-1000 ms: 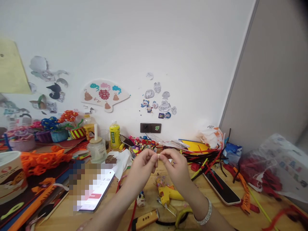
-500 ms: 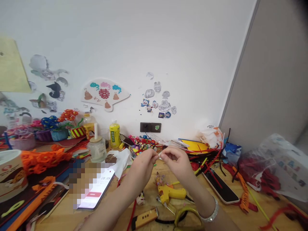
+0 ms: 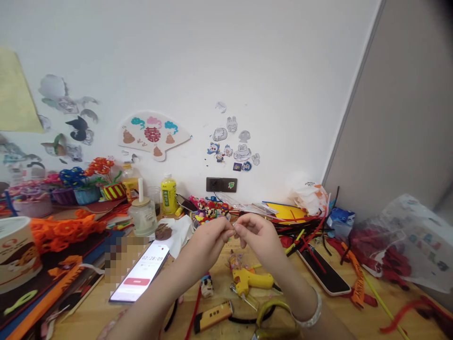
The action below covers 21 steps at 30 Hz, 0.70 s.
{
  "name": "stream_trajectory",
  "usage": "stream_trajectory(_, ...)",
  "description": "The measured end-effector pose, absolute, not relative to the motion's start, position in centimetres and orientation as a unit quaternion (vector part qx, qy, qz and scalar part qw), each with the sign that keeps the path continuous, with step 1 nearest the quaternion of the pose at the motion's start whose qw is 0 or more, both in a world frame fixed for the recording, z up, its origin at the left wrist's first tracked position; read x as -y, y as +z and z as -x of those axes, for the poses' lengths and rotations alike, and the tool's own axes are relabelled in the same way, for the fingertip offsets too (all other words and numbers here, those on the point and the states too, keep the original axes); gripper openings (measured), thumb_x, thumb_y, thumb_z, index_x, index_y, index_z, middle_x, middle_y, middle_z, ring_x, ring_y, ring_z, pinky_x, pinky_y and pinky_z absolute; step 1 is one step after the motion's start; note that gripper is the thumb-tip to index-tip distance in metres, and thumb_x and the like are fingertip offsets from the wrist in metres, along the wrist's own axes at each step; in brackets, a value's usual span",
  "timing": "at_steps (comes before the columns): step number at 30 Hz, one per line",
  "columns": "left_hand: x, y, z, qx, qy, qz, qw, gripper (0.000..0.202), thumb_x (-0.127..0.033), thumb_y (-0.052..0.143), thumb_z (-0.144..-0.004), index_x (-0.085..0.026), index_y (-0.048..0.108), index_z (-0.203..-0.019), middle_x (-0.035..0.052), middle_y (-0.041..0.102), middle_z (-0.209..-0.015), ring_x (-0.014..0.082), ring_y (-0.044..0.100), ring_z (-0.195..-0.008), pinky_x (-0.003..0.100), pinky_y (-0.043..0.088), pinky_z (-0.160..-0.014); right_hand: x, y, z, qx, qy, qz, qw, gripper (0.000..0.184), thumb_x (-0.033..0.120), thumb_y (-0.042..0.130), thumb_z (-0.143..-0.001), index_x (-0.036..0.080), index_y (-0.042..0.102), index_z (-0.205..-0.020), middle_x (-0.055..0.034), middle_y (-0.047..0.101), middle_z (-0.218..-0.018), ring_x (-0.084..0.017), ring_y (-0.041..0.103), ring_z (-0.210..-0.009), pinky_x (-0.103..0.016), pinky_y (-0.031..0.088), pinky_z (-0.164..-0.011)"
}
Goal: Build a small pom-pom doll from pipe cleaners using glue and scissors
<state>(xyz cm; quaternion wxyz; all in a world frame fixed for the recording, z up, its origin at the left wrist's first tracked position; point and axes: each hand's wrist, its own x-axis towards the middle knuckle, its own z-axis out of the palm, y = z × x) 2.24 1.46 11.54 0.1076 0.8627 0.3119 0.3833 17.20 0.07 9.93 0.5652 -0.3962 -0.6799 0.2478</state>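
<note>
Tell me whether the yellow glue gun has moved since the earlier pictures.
No, no clear shift either way: judged against the wall socket, the yellow glue gun lies where it did before.

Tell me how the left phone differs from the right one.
The left phone has a lit screen with digits; the right phone has a dark one. The left phone's far end slants rightward; the right phone's slants leftward. A red strip lies across the right phone, none across the left phone. Both lie face up on the table.

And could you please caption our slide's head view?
Left hand and right hand held close together near a yellow glue gun.
</note>
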Motion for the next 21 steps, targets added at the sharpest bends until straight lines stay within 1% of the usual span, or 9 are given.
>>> stream_trajectory(3,-1.22,11.62,-2.37,-0.318,0.407,-0.848,0.122,0.018,-0.024,0.039,-0.084,-0.021,0.045,-0.067,-0.0043,0.048,-0.059,0.0124,0.045,-0.055,0.022,0.033,-0.052,0.31,9.18,-16.67,0.712,-0.022,0.382,0.588,0.017,0.023,0.046,-0.085,0.018,0.060,-0.077,-0.0052,0.063,-0.070,-0.016,0.058,-0.064,-0.028,0.048,-0.059)
stream_trajectory(4,-1.12,11.65,-2.44,-0.319,0.414,-0.843,0.128,0.019,-0.024,0.039,-0.084,-0.021,0.045,-0.066,-0.0042,0.048,-0.059,0.0123,0.044,-0.054,0.022,0.033,-0.051,0.42,8.99,-16.59,0.714,-0.092,0.371,0.586,0.018,0.021,0.044,-0.086,0.017,0.061,-0.079,-0.0071,0.065,-0.073,-0.018,0.059,-0.069,-0.029,0.048,-0.063)
stream_trajectory(6,-0.98,11.69,-2.57,-0.320,0.425,-0.835,0.142,0.019,-0.023,0.040,-0.084,-0.021,0.045,-0.066,-0.0040,0.049,-0.060,0.0121,0.044,-0.054,0.021,0.033,-0.051,0.56,8.75,-16.56,0.718,-0.162,0.356,0.576,0.019,0.017,0.042,-0.087,0.015,0.061,-0.084,-0.0088,0.066,-0.076,-0.018,0.060,-0.072,-0.030,0.049,-0.067)
stream_trajectory(9,-0.93,11.65,-2.61,-0.320,0.437,-0.827,0.151,0.017,-0.022,0.040,-0.084,-0.021,0.047,-0.068,-0.0035,0.051,-0.061,0.0123,0.045,-0.055,0.021,0.034,-0.052,0.57,8.77,-16.68,0.739,-0.168,0.343,0.555,0.018,0.013,0.043,-0.086,0.016,0.060,-0.090,-0.0082,0.067,-0.080,-0.018,0.061,-0.076,-0.031,0.050,-0.069)
stream_trajectory(13,-1.01,11.47,-2.46,-0.325,0.447,-0.822,0.136,0.018,-0.022,0.039,-0.085,-0.020,0.047,-0.069,-0.0037,0.050,-0.061,0.0122,0.046,-0.057,0.021,0.034,-0.053,0.40,9.02,-16.88,0.765,-0.155,0.321,0.536,0.022,0.012,0.042,-0.086,0.018,0.058,-0.100,-0.0078,0.067,-0.089,-0.018,0.061,-0.084,-0.033,0.050,-0.074)
stream_trajectory(16,-1.10,11.37,-2.38,-0.330,0.443,-0.828,0.098,0.019,-0.024,0.038,-0.086,-0.021,0.045,-0.069,-0.0038,0.049,-0.061,0.0123,0.046,-0.056,0.021,0.034,-0.052,0.27,9.23,-17.04,0.772,-0.162,0.328,0.520,0.020,0.014,0.042,-0.087,0.018,0.059,-0.095,-0.0076,0.067,-0.084,-0.018,0.061,-0.079,-0.033,0.050,-0.070)
stream_trajectory(19,-1.28,11.33,-2.27,-0.328,0.424,-0.844,0.024,0.020,-0.024,0.036,-0.087,-0.021,0.044,-0.068,-0.0028,0.049,-0.061,0.0135,0.046,-0.056,0.023,0.035,-0.053,0.20,9.50,-17.32,0.779,-0.168,0.341,0.499,0.019,0.015,0.041,-0.087,0.017,0.060,-0.088,-0.0076,0.067,-0.079,-0.018,0.060,-0.074,-0.032,0.049,-0.067)
stream_trajectory(21,-1.45,11.29,-2.17,-0.326,0.403,-0.855,-0.026,0.022,-0.024,0.035,-0.087,-0.021,0.044,-0.067,-0.0021,0.048,-0.061,0.0146,0.046,-0.057,0.024,0.035,-0.053,0.22,9.71,-17.53,0.785,-0.142,0.348,0.493,0.018,0.016,0.042,-0.087,0.017,0.060,-0.085,-0.0066,0.066,-0.077,-0.017,0.060,-0.072,-0.030,0.048,-0.065)
